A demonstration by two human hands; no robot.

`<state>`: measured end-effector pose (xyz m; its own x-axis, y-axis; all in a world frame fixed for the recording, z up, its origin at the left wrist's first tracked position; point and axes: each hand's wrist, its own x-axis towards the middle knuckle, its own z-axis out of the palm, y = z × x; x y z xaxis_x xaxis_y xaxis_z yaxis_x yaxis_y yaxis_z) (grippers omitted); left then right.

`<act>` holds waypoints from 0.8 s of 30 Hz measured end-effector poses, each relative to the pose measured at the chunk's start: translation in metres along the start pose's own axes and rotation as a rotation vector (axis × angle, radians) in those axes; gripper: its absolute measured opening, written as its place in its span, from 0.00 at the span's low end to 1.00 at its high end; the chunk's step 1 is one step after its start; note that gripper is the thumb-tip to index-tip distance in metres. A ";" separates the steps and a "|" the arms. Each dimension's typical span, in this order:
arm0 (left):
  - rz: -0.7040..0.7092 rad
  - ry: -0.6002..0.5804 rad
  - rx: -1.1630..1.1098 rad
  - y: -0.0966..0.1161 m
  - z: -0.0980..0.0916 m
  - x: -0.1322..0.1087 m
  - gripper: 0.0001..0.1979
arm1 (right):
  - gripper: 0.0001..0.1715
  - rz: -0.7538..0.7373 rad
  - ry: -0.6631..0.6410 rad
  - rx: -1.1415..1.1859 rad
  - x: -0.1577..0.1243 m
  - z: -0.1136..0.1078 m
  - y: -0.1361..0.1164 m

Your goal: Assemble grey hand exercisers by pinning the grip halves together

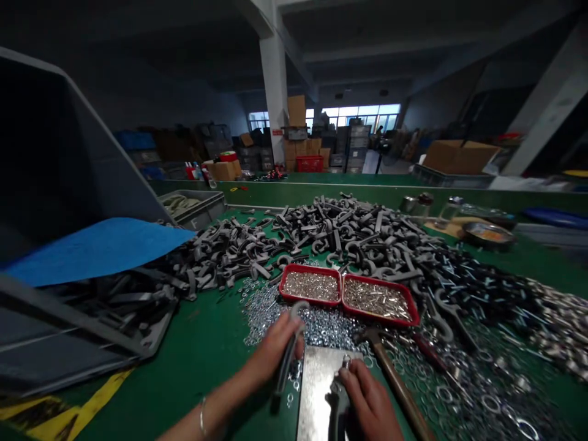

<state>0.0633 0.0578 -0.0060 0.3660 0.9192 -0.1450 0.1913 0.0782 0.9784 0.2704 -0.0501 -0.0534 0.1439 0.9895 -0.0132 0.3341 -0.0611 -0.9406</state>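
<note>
My left hand (275,343) is closed around a grey hook-ended metal part (288,355) with a long dark handle, held upright over the table just left of a bare metal plate (315,380). Over the plate's right side, my right hand (367,398) is closed, thumb and fingers on a second metal part (339,401) with a dark handle. A small shiny metal piece (346,361) shows at those fingertips; its kind is too small to tell. Beyond the hands lie two red trays (340,288) of small metal pins, with loose washers (321,327) spread before them.
A wooden-handled hammer (395,380) and a red-handled tool (434,355) lie right of the plate. Heaped hook-ended parts (340,236) cover the middle. Black bolts (478,288) and rings (489,401) spread rightward. A large grey bin (92,355) with a blue sheet (105,248) stands left.
</note>
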 end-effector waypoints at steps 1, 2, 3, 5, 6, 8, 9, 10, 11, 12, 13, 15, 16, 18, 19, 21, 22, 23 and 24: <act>-0.067 -0.055 -0.134 -0.013 0.021 -0.024 0.21 | 0.25 -0.020 -0.018 -0.029 -0.001 0.000 0.001; -0.100 -0.083 -0.227 -0.026 0.040 -0.044 0.21 | 0.24 -0.038 -0.042 -0.055 -0.002 0.000 0.000; -0.124 -0.096 -0.292 -0.036 0.056 -0.059 0.21 | 0.23 -0.053 -0.066 -0.073 -0.005 -0.001 -0.001; -0.151 -0.076 -0.343 -0.048 0.075 -0.077 0.23 | 0.21 -0.071 -0.105 -0.083 -0.013 -0.002 -0.004; -0.163 -0.061 -0.345 -0.050 0.080 -0.081 0.24 | 0.21 -0.078 -0.114 -0.087 -0.017 -0.003 -0.006; -0.179 -0.032 -0.325 -0.049 0.085 -0.085 0.26 | 0.20 -0.087 -0.123 -0.097 -0.024 -0.004 -0.009; -0.184 -0.027 -0.304 -0.047 0.086 -0.086 0.27 | 0.20 -0.091 -0.124 -0.103 -0.026 -0.005 -0.011; -0.189 -0.024 -0.276 -0.044 0.088 -0.088 0.28 | 0.19 -0.097 -0.122 -0.111 -0.028 -0.006 -0.012; -0.194 -0.014 -0.240 -0.040 0.089 -0.089 0.29 | 0.19 -0.105 -0.115 -0.120 -0.029 -0.007 -0.015; -0.199 -0.002 -0.195 -0.037 0.092 -0.091 0.29 | 0.18 -0.116 -0.113 -0.128 -0.030 -0.008 -0.017; -0.205 0.011 -0.146 -0.034 0.094 -0.092 0.29 | 0.17 -0.128 -0.116 -0.134 -0.031 -0.008 -0.019; -0.205 0.033 -0.051 -0.029 0.098 -0.095 0.28 | 0.15 -0.145 -0.147 -0.128 -0.032 -0.009 -0.024; -0.198 0.039 -0.007 -0.028 0.099 -0.096 0.26 | 0.15 -0.152 -0.167 -0.115 -0.034 -0.009 -0.025; -0.169 0.037 0.081 -0.028 0.100 -0.097 0.24 | 0.14 -0.155 -0.183 -0.078 -0.037 -0.008 -0.024; -0.142 0.053 0.131 -0.030 0.100 -0.096 0.23 | 0.15 -0.152 -0.169 -0.058 -0.038 -0.007 -0.023; -0.063 0.108 0.229 -0.036 0.099 -0.096 0.22 | 0.16 -0.142 -0.129 -0.022 -0.040 -0.005 -0.022; -0.022 0.132 0.270 -0.039 0.098 -0.096 0.22 | 0.17 -0.134 -0.119 -0.007 -0.041 -0.005 -0.022; 0.015 0.149 0.312 -0.042 0.097 -0.096 0.21 | 0.18 -0.127 -0.123 0.004 -0.041 -0.005 -0.023; 0.044 0.156 0.357 -0.044 0.095 -0.096 0.22 | 0.18 -0.122 -0.144 0.010 -0.040 -0.006 -0.025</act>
<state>0.1064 -0.0703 -0.0490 0.2431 0.9685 -0.0532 0.4934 -0.0763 0.8664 0.2618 -0.0887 -0.0278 -0.0319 0.9981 0.0533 0.3319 0.0609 -0.9414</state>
